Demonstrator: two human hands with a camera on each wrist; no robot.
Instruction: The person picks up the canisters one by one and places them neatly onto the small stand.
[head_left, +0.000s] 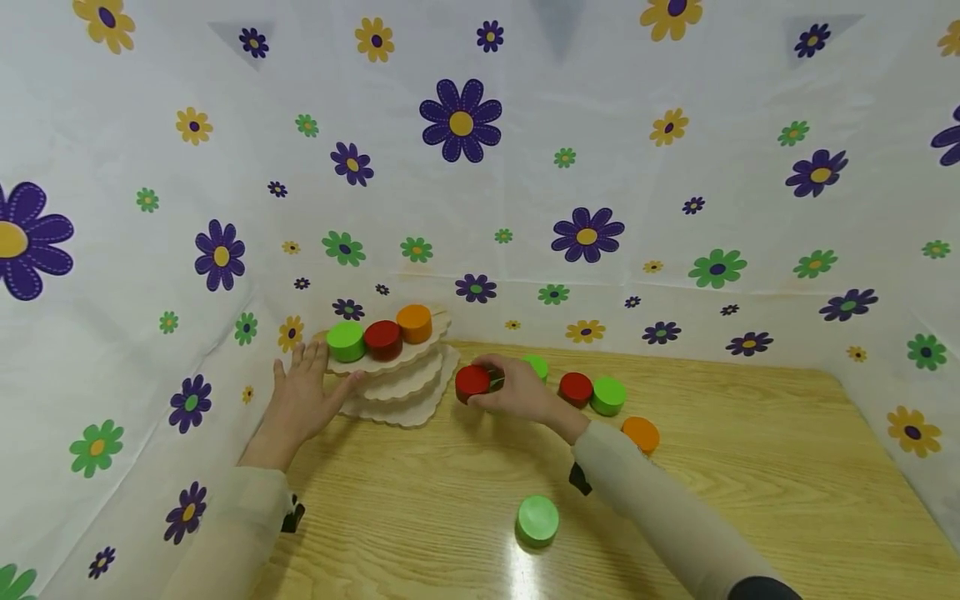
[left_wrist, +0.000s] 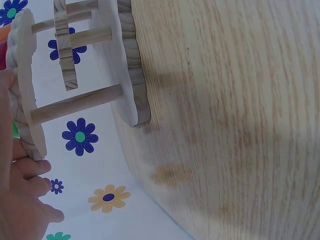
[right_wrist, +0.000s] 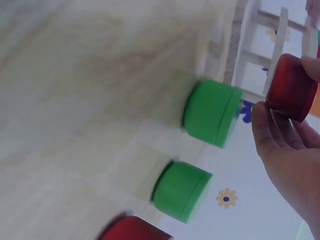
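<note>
My right hand (head_left: pixel 517 392) pinches a red round container (head_left: pixel 472 382), a short cylinder with a seam near one end, between thumb and fingers. It is held up just right of a pale wooden three-tier stand (head_left: pixel 401 385) with scalloped shelves. At the stand's left end, my left hand (head_left: pixel 303 396) grips the top shelf's edge, fingers bent around it in the left wrist view. On that shelf sit a green container (head_left: pixel 346 341), another red container (head_left: pixel 383 340) and an orange container (head_left: pixel 414 323). Dowels (left_wrist: pixel 77 104) join the shelves.
Behind my right hand stand two green containers (right_wrist: pixel 212 112), partly hidden in the head view. Farther right are a red one (head_left: pixel 575 389), a green one (head_left: pixel 609 396) and an orange one (head_left: pixel 641 435). Another green container (head_left: pixel 537 521) stands near the front. Flowered cloth (head_left: pixel 525 183) walls the table.
</note>
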